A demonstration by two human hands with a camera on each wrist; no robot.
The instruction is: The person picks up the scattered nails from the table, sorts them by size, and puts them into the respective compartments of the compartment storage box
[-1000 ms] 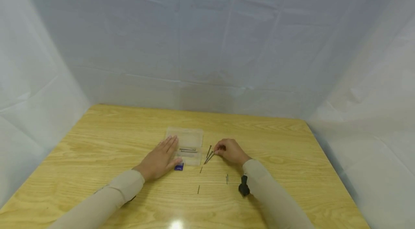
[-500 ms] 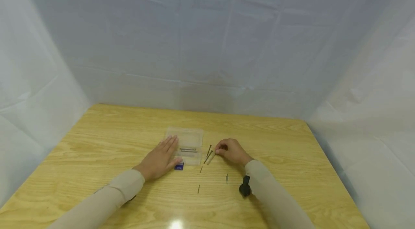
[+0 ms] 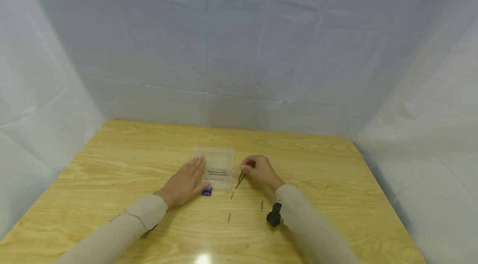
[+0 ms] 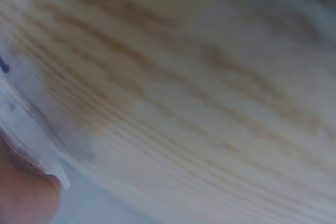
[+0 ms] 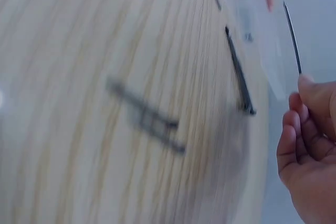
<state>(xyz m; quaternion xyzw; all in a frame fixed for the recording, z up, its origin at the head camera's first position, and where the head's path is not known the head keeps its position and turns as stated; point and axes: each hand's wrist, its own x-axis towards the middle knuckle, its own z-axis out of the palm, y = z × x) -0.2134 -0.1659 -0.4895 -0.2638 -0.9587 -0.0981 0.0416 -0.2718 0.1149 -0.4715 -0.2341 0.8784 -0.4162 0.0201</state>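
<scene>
In the head view my left hand (image 3: 183, 184) lies with straight fingers over the left part of an open clear plastic case (image 3: 220, 157), thumb by its front edge. Two long nails (image 3: 217, 172) lie side by side inside the case. My right hand (image 3: 261, 171) is just right of the case. Its thumb and fingers pinch one long nail (image 5: 293, 38), pointed end outward, seen in the right wrist view. Below that hand, dark long nails (image 5: 239, 69) lie close together on the table. The left wrist view catches only a fingertip (image 4: 29, 198) at the case's edge (image 4: 31, 135).
Small nails lie on the wooden table (image 3: 317, 168): a pair (image 3: 262, 206) at right, one (image 3: 232, 195) near the case and another (image 3: 229, 217) closer to the front. A small blue label (image 3: 206, 191) shows by my left thumb. White sheeting (image 3: 239, 48) surrounds the table.
My right hand, with the nail pinched, first drew slightly right, then moved left and up toward the case. My left hand has stayed in place.
</scene>
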